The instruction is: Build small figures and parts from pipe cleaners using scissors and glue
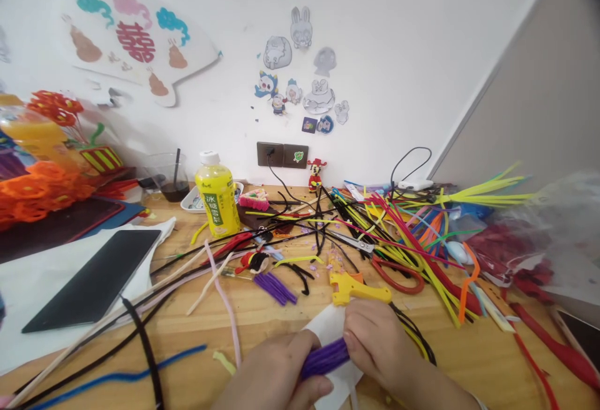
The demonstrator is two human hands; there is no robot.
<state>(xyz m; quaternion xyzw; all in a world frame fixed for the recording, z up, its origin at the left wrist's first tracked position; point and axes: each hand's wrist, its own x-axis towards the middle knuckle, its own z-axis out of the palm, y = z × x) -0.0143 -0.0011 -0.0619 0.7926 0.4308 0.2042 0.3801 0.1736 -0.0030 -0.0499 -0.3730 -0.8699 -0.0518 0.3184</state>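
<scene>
Left hand [274, 375] and right hand [379, 342] grip a gathered purple pipe-cleaner bundle [325, 359], fingers closed; white paper [330, 329] lies beneath the fingers, glue gun [356, 290] just beyond them.

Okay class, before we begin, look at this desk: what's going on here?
A person is gripping a bundle of purple pipe cleaners between their left hand and right hand, above a piece of white paper. A yellow glue gun lies just beyond the hands, near red-handled scissors. Loose pipe cleaners in many colours cover the wooden desk.
</scene>
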